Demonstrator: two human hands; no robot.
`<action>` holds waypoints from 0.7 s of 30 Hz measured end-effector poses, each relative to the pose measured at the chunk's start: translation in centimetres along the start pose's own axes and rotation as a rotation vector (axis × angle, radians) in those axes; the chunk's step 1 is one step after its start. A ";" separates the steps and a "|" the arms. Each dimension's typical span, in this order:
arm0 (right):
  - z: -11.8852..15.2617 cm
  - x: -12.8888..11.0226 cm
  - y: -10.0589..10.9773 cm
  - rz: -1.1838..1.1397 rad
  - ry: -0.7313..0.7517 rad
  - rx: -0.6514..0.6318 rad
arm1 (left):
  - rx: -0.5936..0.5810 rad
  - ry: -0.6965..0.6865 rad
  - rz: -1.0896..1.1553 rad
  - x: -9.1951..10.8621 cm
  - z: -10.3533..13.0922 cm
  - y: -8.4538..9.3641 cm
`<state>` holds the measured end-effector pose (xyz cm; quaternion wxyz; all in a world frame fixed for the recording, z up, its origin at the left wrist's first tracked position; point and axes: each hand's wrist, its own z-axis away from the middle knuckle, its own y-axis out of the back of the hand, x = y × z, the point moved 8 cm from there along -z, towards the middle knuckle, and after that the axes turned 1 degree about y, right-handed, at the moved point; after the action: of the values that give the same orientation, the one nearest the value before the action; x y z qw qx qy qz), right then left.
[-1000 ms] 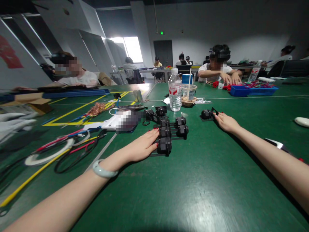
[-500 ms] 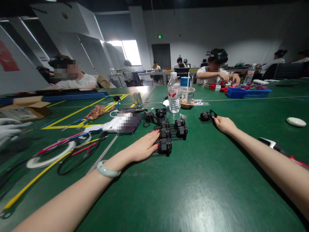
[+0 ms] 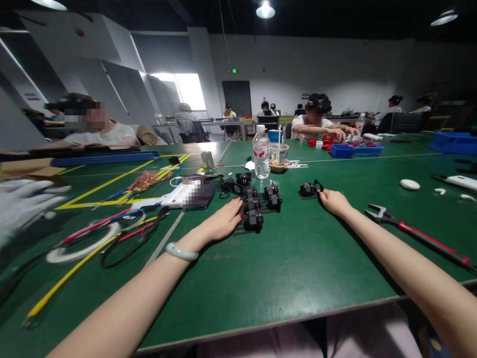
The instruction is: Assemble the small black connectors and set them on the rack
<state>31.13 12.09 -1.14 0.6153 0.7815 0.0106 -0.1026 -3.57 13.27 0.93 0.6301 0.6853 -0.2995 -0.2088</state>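
My left hand (image 3: pixel 222 219) lies with fingers stretched out against the left side of several black plastic fittings (image 3: pixel 254 219), grouped in rows on the green table. My right hand (image 3: pixel 334 202) is closed, its fingertips pinching the raised flap of a separate black plastic fitting (image 3: pixel 308 189) to the right of the group. That fitting rests on the table on a flat base. Behind the group lie more black pieces (image 3: pixel 243 179), partly overlapping, and a small black ring (image 3: pixel 224 196).
A water bottle (image 3: pixel 262 154) and a cup with a straw (image 3: pixel 278 153) stand behind the fittings. Cables (image 3: pixel 70 273) and a white-gloved hand (image 3: pixel 30 201) are at left. Red-handled pliers (image 3: pixel 428 236) lie beside my right forearm. Co-workers sit across the table.
The view has tilted and shifted right, bringing the table's front edge and the whole pliers into sight. Both hands keep nearly the same places by the fittings.
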 end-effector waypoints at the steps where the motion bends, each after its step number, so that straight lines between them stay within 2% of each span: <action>1: 0.6 -0.3 0.2 -0.002 -0.001 0.000 | 0.036 0.017 -0.012 -0.2 0.0 0.3; 5: 3.1 -1.8 0.8 -0.017 0.002 -0.001 | 0.193 0.066 -0.062 -0.9 0.1 1.9; 8: 5.5 -3.1 1.4 -0.027 0.010 0.017 | 0.271 0.073 -0.083 -0.5 0.4 2.7; 12: 8.9 -5.3 2.3 -0.031 0.072 0.035 | 0.338 0.003 -0.109 1.5 0.6 3.6; 17: 12.6 -7.5 3.0 -0.021 0.070 0.027 | 0.448 -0.041 -0.157 3.9 1.1 5.2; 21: 15.6 -9.4 3.4 0.001 0.026 0.093 | 0.449 -0.130 -0.199 5.9 1.6 5.7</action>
<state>20.17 -2.71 0.34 0.5781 0.8106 0.0134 -0.0923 -1.15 7.90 6.95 0.4179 0.8193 -0.3093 -0.2416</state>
